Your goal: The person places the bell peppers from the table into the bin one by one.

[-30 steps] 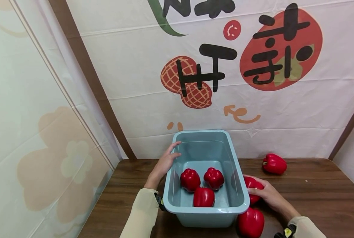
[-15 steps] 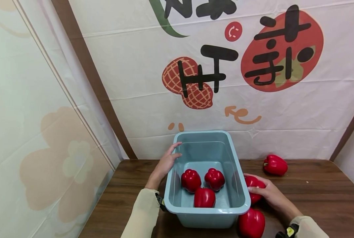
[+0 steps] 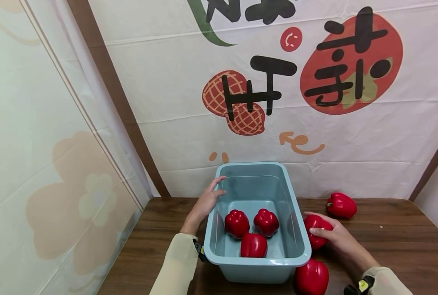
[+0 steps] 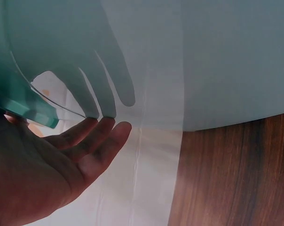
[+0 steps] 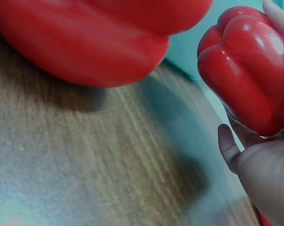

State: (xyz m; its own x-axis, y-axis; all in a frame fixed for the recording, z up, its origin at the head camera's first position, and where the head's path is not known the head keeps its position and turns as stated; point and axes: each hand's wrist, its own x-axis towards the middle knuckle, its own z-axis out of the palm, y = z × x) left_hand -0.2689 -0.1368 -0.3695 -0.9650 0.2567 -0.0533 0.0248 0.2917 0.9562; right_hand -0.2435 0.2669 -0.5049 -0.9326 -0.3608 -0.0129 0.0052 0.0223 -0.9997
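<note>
Partly hidden behind the grasping thumb and fingers of the right hand: the held pepper, just outside the right wall of the blue bin. Hard to tell from either view: touching the table or lifted off. Cut off by the right edge of the right wrist view, both held pepper and hand. Cropped at the bottom of the head view and partly behind the bin's near right corner, the near pepper; large and blurred in the right wrist view. Half lost behind the near rim, the nearest of the three peppers inside. Hooked over the bin's left rim, thumb and index finger of the left hand; pressed to the outer wall, mirrored in its sheen, the other fingertips. Across the pale backdrop, large black brush-style characters, cropped at the top and too stylised for a sure reading; beside them, a smiling face in a red disc. On the right wrist strap, a small yellow patch, illegible. On the table's far right, the far pepper, lying on its side. Deep glossy red throughout, plump and lobed, with bright highlights on the held pepper.
</note>
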